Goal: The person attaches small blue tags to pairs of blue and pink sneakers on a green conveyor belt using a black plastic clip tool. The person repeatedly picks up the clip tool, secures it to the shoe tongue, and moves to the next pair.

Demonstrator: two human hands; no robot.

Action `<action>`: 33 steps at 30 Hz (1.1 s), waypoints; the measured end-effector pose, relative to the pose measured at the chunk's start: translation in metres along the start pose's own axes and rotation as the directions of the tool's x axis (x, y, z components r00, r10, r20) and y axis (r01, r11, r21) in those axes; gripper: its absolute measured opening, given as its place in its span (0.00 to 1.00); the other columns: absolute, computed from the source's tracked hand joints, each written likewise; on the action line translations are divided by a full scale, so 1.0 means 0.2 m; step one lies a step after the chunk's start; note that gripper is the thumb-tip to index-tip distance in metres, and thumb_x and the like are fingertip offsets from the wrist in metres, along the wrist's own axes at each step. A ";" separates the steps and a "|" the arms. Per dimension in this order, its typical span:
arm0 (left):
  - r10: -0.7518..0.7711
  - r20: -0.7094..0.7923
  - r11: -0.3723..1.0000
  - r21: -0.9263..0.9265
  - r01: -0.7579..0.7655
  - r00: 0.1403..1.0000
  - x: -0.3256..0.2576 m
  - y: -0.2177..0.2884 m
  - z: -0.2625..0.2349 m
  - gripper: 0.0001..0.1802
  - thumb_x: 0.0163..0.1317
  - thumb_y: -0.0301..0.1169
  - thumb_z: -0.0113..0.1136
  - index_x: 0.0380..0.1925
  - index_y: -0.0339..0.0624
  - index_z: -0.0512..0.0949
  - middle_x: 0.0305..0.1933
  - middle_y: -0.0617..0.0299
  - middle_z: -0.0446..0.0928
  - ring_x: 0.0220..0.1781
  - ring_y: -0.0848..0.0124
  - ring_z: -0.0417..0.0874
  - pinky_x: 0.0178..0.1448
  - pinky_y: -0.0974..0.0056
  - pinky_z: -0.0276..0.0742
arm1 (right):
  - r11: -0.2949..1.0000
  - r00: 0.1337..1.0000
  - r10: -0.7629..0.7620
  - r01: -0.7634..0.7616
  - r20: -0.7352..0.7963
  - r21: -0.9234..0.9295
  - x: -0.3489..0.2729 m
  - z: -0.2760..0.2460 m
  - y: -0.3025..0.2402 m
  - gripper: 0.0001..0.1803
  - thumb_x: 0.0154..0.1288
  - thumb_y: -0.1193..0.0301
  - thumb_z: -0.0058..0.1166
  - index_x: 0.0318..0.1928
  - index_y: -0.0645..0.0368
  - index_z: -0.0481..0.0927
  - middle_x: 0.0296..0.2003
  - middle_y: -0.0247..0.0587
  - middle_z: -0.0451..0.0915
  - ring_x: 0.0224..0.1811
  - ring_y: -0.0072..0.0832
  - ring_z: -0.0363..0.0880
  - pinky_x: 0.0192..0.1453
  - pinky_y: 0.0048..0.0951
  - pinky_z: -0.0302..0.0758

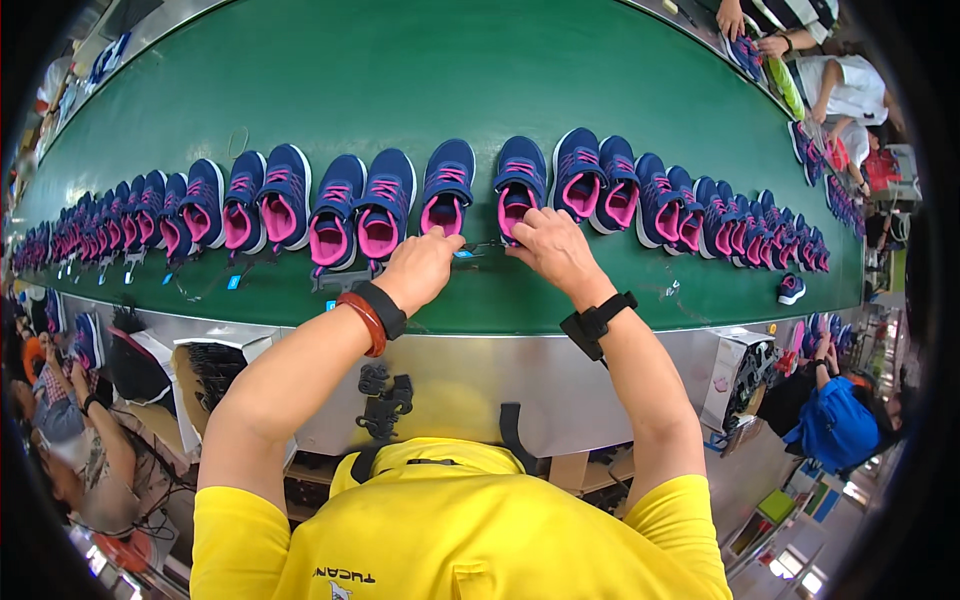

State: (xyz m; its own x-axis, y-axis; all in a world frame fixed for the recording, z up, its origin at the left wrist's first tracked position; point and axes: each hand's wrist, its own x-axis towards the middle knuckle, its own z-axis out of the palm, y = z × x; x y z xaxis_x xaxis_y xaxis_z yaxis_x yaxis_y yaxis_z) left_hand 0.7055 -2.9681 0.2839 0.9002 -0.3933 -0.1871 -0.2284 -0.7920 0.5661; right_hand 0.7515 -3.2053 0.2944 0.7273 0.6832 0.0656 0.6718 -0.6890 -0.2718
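Observation:
Two navy sneakers with pink linings lie in front of me, toes pointing away, heels toward me. My left hand (422, 268) is closed in a pinch at the heel of the left sneaker (449, 175). The fingers of my right hand (560, 255) grip the heel rim of the right sneaker (521, 168). Between my hands, a thin dark piece lies on the green belt beside a small blue tag (462, 254); its exact kind is hard to make out. A dark plastic shoe hanger (340, 281) lies at the heels of the pair to the left.
Long rows of matching sneakers (287, 197) (578, 175) stretch both ways along the green conveyor belt (400, 60). Black plastic hangers (385, 402) rest on the metal ledge before me. Open boxes of black parts (205, 375) flank it. Other people work at both sides.

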 end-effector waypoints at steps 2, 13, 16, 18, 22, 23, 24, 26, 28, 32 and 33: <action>0.028 -0.029 1.000 0.007 -0.028 0.999 -0.01 0.00 0.00 0.16 0.59 0.23 0.46 0.45 0.39 0.79 0.36 0.43 0.77 0.36 0.47 0.82 0.42 0.47 0.78 | 0.999 1.000 -0.017 0.018 0.023 -0.041 0.01 -0.02 -0.01 0.12 0.52 0.63 0.65 0.34 0.51 0.78 0.31 0.34 0.73 0.38 0.33 0.73 0.41 0.36 0.68; 0.055 -0.039 0.994 -0.094 -0.059 0.998 -0.01 0.00 -0.02 0.14 0.58 0.23 0.50 0.44 0.41 0.79 0.40 0.47 0.76 0.38 0.47 0.81 0.43 0.48 0.77 | 0.988 0.997 -0.037 0.047 0.073 -0.145 0.08 0.00 -0.07 0.06 0.48 0.67 0.64 0.30 0.47 0.83 0.28 0.32 0.75 0.37 0.30 0.74 0.43 0.34 0.67; 0.089 -0.183 0.978 -0.168 -0.120 0.979 -0.04 0.00 -0.04 0.13 0.59 0.24 0.48 0.43 0.39 0.79 0.41 0.47 0.75 0.40 0.47 0.81 0.44 0.47 0.76 | 0.992 0.999 -0.006 0.010 0.035 -0.123 0.11 -0.03 -0.09 0.05 0.47 0.68 0.63 0.29 0.47 0.83 0.28 0.33 0.75 0.38 0.31 0.75 0.45 0.35 0.67; 0.059 -0.171 0.987 -0.135 -0.082 0.984 -0.07 0.02 -0.05 0.13 0.60 0.24 0.47 0.42 0.39 0.78 0.40 0.46 0.75 0.40 0.47 0.80 0.44 0.46 0.75 | 0.993 0.999 0.022 -0.018 0.030 -0.120 0.10 -0.03 -0.11 0.05 0.48 0.68 0.62 0.29 0.47 0.84 0.29 0.33 0.76 0.38 0.31 0.75 0.46 0.36 0.67; -0.017 -0.062 0.999 -0.044 0.014 0.998 -0.08 0.09 -0.06 0.11 0.59 0.23 0.49 0.41 0.40 0.76 0.39 0.47 0.74 0.40 0.47 0.80 0.44 0.47 0.75 | 0.963 0.984 0.129 -0.094 0.126 -0.253 0.10 0.04 -0.15 0.03 0.51 0.68 0.59 0.28 0.47 0.84 0.29 0.34 0.76 0.37 0.32 0.77 0.51 0.37 0.65; -0.003 -0.067 0.997 -0.074 -0.002 0.998 -0.08 0.10 -0.08 0.13 0.58 0.22 0.49 0.43 0.41 0.77 0.42 0.46 0.74 0.42 0.47 0.80 0.46 0.48 0.76 | 0.974 0.981 0.156 -0.133 0.118 -0.183 0.11 0.00 -0.15 0.05 0.50 0.69 0.60 0.30 0.49 0.83 0.31 0.36 0.77 0.37 0.35 0.77 0.52 0.39 0.64; 0.010 -0.072 0.995 -0.103 -0.017 0.997 -0.08 0.10 -0.09 0.15 0.58 0.22 0.50 0.44 0.41 0.77 0.45 0.45 0.75 0.45 0.47 0.80 0.48 0.49 0.76 | 0.980 0.981 0.173 -0.163 0.085 -0.113 0.10 0.00 -0.15 0.06 0.50 0.70 0.60 0.32 0.50 0.83 0.31 0.36 0.77 0.37 0.36 0.77 0.53 0.39 0.64; 0.073 -0.160 0.982 -0.160 -0.099 0.984 -0.07 0.06 -0.05 0.23 0.55 0.16 0.49 0.52 0.45 0.76 0.57 0.45 0.70 0.52 0.47 0.78 0.53 0.51 0.76 | 0.976 0.976 0.215 -0.216 0.017 0.030 0.06 0.00 -0.13 0.10 0.49 0.72 0.61 0.36 0.51 0.82 0.33 0.36 0.78 0.39 0.38 0.77 0.53 0.40 0.64; 0.093 -0.146 0.987 -0.118 -0.110 0.985 -0.10 0.05 -0.03 0.32 0.53 0.12 0.48 0.58 0.49 0.73 0.67 0.44 0.62 0.60 0.47 0.73 0.59 0.52 0.73 | 0.973 0.982 0.187 -0.184 -0.012 0.141 -0.02 0.09 -0.12 0.21 0.49 0.76 0.61 0.47 0.53 0.78 0.46 0.41 0.77 0.47 0.43 0.77 0.56 0.42 0.68; -0.021 -0.130 1.000 -0.003 0.021 0.991 -0.23 0.15 -0.08 0.42 0.48 0.08 0.45 0.66 0.50 0.67 0.74 0.44 0.53 0.68 0.47 0.66 0.67 0.52 0.68 | 0.932 0.959 0.264 -0.226 -0.103 0.282 -0.18 0.06 -0.20 0.27 0.50 0.81 0.60 0.53 0.58 0.74 0.58 0.48 0.71 0.52 0.48 0.75 0.58 0.42 0.72; -0.049 -0.153 0.997 -0.064 0.040 0.987 -0.30 0.15 -0.09 0.41 0.49 0.09 0.45 0.66 0.48 0.66 0.74 0.44 0.53 0.68 0.47 0.66 0.67 0.52 0.68 | 0.893 0.935 0.345 -0.301 -0.079 0.334 -0.24 0.07 -0.22 0.27 0.50 0.81 0.60 0.54 0.58 0.74 0.57 0.49 0.71 0.53 0.47 0.74 0.58 0.41 0.72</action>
State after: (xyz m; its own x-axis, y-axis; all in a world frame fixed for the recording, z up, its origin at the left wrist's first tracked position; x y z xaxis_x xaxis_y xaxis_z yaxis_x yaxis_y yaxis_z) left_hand 0.6518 -2.9591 0.3268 0.9565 -0.2777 -0.0892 -0.1684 -0.7756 0.6083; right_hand 0.6849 -3.2042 0.2906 0.9231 0.3822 0.0435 0.3341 -0.7407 -0.5829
